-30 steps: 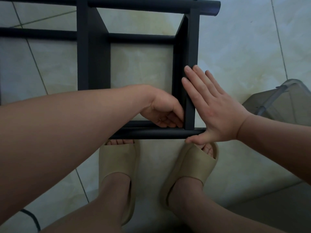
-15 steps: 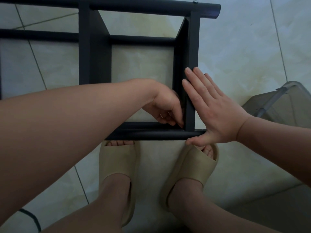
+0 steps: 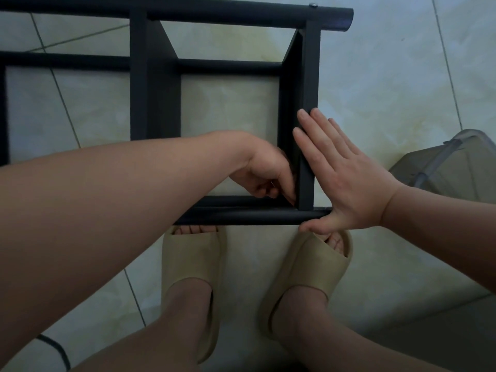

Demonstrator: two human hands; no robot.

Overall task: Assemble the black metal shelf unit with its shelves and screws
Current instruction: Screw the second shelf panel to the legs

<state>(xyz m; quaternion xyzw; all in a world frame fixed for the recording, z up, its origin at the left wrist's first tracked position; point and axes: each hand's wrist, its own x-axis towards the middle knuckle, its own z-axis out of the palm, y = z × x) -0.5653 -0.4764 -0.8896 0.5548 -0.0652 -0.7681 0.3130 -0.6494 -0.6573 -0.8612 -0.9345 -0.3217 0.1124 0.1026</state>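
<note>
The black metal shelf unit (image 3: 155, 103) lies on its side on the tiled floor. My right hand (image 3: 349, 183) presses flat, fingers straight, against the outer face of the end shelf panel (image 3: 311, 76), with the thumb under the near tube (image 3: 241, 216). Inside the frame, my left hand (image 3: 265, 173) has its fingers curled at the inner corner where that panel meets the near tube. What the fingertips hold is hidden. A small screw head (image 3: 312, 5) shows on the far tube above the end panel.
My feet in beige slippers (image 3: 193, 264) (image 3: 308, 272) stand just below the near tube. A grey translucent plastic container (image 3: 451, 167) sits on the floor at the right. A black cable (image 3: 59, 350) curls at the lower left.
My left hand's wrist and fingers have shifted slightly at the inner corner. The right hand stays flat on the end panel.
</note>
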